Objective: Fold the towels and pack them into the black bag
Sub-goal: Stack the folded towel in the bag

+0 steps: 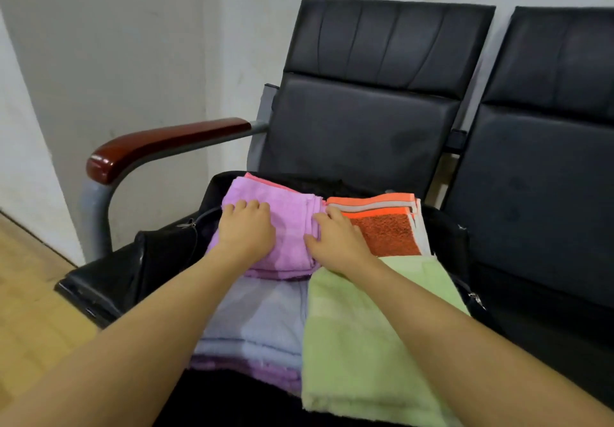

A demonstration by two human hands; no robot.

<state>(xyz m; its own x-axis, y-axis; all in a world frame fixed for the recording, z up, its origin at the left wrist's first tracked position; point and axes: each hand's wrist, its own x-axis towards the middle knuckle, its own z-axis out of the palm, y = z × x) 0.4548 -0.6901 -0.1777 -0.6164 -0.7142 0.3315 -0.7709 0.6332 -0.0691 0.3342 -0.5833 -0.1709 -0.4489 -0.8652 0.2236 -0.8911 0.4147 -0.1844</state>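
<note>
While both my hands lie flat, holding nothing, left hand (247, 229) and right hand (335, 239) pressing the pink towel (292, 227) in the black bag (166, 253) at frame centre, I fear pushing shifts the orange towel (385, 227) beside it.

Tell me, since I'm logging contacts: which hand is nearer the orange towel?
Right. The right hand lies at the orange towel's left edge; the left hand rests farther left, on the pink towel.
</note>
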